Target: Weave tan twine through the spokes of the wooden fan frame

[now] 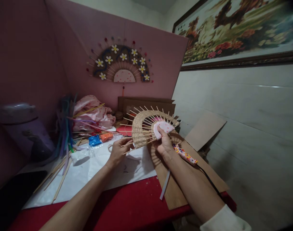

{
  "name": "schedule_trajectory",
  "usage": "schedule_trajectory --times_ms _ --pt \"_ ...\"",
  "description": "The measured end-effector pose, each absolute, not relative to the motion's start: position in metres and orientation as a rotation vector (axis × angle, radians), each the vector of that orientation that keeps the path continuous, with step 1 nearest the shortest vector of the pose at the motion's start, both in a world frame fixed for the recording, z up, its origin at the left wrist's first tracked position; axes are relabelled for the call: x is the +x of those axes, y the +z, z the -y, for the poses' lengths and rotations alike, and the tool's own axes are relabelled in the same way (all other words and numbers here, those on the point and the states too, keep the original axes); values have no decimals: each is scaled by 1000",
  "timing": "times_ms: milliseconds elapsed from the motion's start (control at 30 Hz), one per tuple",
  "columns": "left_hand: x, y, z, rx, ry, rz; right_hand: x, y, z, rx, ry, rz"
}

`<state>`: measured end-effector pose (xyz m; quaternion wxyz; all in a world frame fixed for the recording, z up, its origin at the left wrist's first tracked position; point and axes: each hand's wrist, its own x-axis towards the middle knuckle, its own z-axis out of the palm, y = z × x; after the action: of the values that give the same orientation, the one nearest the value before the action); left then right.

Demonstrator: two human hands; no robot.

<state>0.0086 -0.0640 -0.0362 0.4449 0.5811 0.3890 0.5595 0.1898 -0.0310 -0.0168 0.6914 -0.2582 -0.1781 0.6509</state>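
A half-round fan frame (pixel 139 129) of thin sticks woven with tan cord is held up over the table, its stick ends poking out past the cord. At its centre is a white half-disc with pink dots (pixel 166 127). My right hand (pixel 164 144) grips this half-disc, thumb on top and fingers hidden underneath. My left hand (pixel 119 149) pinches the stick ends at the fan's lower left edge. A small ring of cord (pixel 110 148) lies just left of my left hand.
White paper (pixel 93 179) and brown cardboard (pixel 172 192) cover part of the red table (pixel 129 205). Blue (pixel 95 140) and orange packets (pixel 106 137), loose sticks (pixel 62 183) and pink cloth (pixel 93 112) lie left. A patterned glue gun (pixel 185 154) sits by my right forearm. A flowered fan (pixel 123 57) hangs behind.
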Motion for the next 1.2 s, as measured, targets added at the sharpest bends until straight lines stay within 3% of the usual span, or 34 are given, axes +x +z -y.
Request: schedule_trajectory --times_ms 533,1200 --pt "27 -31 81 1266 1643 -892 191 -17 30 -541 1371 371" --pt "27 -35 82 1182 1552 -944 193 -21 26 -504 1398 339"
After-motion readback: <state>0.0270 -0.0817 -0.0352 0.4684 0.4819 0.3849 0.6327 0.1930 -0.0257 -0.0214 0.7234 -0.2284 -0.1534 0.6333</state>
